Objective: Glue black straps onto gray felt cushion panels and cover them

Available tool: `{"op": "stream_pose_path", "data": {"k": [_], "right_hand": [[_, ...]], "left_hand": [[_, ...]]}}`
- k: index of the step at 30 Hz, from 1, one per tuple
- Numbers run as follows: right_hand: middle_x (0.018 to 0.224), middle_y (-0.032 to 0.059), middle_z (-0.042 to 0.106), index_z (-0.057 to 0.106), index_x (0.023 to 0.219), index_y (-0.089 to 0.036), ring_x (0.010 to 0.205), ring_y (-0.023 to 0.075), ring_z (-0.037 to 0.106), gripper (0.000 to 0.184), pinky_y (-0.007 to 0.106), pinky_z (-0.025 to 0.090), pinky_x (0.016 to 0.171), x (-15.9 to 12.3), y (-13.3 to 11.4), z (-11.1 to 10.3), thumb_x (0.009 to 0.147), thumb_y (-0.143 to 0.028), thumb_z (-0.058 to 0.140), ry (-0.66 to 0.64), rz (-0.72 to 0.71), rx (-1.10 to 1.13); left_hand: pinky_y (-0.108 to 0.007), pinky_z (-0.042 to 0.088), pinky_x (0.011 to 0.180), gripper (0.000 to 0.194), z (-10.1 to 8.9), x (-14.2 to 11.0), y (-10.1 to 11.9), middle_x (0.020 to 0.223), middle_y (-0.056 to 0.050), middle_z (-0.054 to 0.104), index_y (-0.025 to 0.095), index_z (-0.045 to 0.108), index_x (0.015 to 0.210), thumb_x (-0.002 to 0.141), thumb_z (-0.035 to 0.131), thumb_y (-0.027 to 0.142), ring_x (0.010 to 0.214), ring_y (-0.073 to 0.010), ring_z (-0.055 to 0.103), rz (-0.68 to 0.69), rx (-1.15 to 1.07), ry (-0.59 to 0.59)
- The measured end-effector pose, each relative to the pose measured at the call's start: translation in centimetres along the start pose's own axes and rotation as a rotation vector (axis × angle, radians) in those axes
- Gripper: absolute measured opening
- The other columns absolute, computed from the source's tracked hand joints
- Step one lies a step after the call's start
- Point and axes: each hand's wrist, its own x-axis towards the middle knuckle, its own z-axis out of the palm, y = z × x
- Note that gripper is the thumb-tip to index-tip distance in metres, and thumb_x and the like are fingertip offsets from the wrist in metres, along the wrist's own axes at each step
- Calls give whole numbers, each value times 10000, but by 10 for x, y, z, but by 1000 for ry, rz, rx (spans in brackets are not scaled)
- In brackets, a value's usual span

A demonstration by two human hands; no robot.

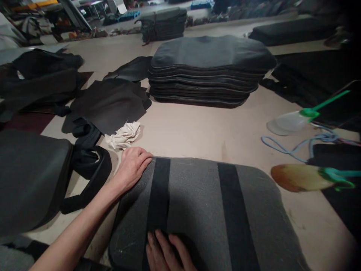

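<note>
A grey pad [197,195] lies on the table [194,131], directly before the person, and its lower part goes out of the view. Two black strips [160,184] run across it from the far edge toward the near side. The left hand [132,167] is at the far left corner of the pad, its fingers together and bent over the edge; whether they pinch it, I cannot tell. The right hand [169,254] is not closed on anything: its fingers rest on the pad, at the left strip and just beside it, and the palm is mostly cut off below.

Near the left hand, a crumpled pale cloth [125,135] lies just beyond, and a black band [104,177] is looped to its left. Farther away stands a stack [208,75] of dark pads. On the right, a blue cord [293,148] lies between two bottles [290,122] with green tops.
</note>
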Motion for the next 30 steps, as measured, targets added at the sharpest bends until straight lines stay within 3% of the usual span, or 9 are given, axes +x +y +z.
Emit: {"op": "stream_pose_path", "data": {"k": [5, 9, 15, 19, 30], "right_hand": [[1262, 49, 736, 683, 1303, -221, 1223, 222, 674, 329, 378, 473, 1142, -1, -2, -1, 1027, -206, 504, -40, 20, 14], [1255, 63, 739, 667, 1329, -220, 1222, 239, 673, 347, 408, 467, 1139, 2, 0, -3, 1017, -204, 516, -81, 7, 57], [1268, 98, 729, 707, 1229, -143, 1157, 238, 693, 306, 371, 522, 1013, 10, 4, -10, 1026, -203, 486, 5, -21, 1], [1304, 120, 709, 693, 1252, -113, 1193, 250, 664, 317, 389, 496, 1014, 12, 5, -15, 1020, -189, 491, -12, -29, 1], [1342, 102, 692, 694, 1261, -122, 1230, 262, 619, 367, 386, 503, 951, 18, 10, -29, 1034, -324, 489, -26, -26, 11]], "left_hand": [[-453, 379, 972, 263, 0, -1, -1, 1146, -74, 659, 268, 673, 1192, 1042, 477, 360, 1090, -256, 557, -8, -3, 32], [-458, 379, 996, 312, -5, 2, 15, 1217, -92, 656, 266, 625, 1308, 1043, 477, 340, 1142, -267, 556, 35, 53, 109], [-431, 395, 948, 261, 3, 16, 39, 1128, -70, 697, 268, 672, 1214, 1038, 501, 357, 1076, -249, 579, 175, 24, -4], [-440, 393, 946, 205, 9, 22, 38, 1075, -62, 689, 265, 692, 1153, 1005, 573, 343, 1048, -252, 575, 153, 43, -32], [-408, 427, 898, 83, 5, 32, 34, 1000, -47, 679, 247, 671, 965, 969, 639, 323, 1006, -247, 581, 79, -79, -108]]}}
